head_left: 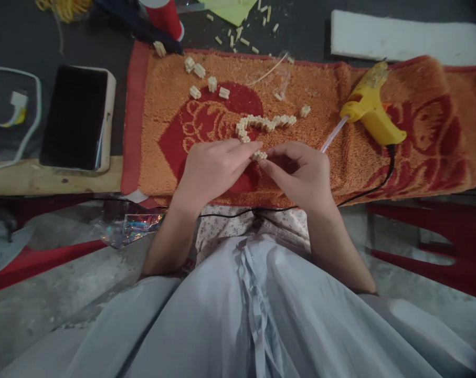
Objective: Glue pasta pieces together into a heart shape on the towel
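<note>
Small cream pieces, like bundles of short sticks, form a curved row (pixel 267 124) on the orange-and-red towel (pixel 320 94). Just below the row's left end, a cream stick bundle (pixel 258 156) sits between the fingertips of both hands. My left hand (pixel 219 167) is closed on its left side, the thumb hidden under the fingers. From the right, my right hand (pixel 300 169) pinches it between thumb and forefinger. One separate stick bundle (pixel 305 111) lies off the row's right end, and several more (pixel 212 84) are scattered at the upper left of the towel.
A yellow glue gun (pixel 373 107) with a clear glue stick lies right of my hands, its black cord (pixel 379 181) running along the front edge. A dark-screened phone (pixel 75 118), white cable (pixel 39 105), red cup (pixel 165 18), white foam block (pixel 406 37) and loose stick bits (pixel 244 41) surround the towel.
</note>
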A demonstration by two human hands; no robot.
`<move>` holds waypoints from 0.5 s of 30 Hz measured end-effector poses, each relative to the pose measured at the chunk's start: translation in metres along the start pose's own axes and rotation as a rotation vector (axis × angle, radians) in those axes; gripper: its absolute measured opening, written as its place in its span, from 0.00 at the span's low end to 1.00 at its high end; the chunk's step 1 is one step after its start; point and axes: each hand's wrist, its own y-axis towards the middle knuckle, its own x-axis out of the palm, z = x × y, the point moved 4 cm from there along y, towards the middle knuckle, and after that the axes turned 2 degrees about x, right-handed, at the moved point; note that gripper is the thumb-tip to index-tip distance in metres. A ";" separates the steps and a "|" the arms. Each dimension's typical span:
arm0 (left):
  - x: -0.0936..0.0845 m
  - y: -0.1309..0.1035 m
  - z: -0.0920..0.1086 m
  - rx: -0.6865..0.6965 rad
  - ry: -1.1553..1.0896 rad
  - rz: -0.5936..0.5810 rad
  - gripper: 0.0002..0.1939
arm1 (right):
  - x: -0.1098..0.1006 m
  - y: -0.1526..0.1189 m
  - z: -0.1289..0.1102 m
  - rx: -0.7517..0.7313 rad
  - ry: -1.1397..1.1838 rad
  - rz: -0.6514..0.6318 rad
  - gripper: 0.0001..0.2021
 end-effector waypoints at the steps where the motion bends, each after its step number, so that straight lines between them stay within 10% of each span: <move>1: 0.000 0.001 -0.001 0.005 0.008 -0.004 0.18 | 0.000 0.000 0.000 -0.002 -0.002 -0.003 0.09; 15: -0.002 0.001 -0.002 0.113 0.139 0.033 0.18 | 0.000 0.003 -0.002 0.001 -0.017 -0.017 0.06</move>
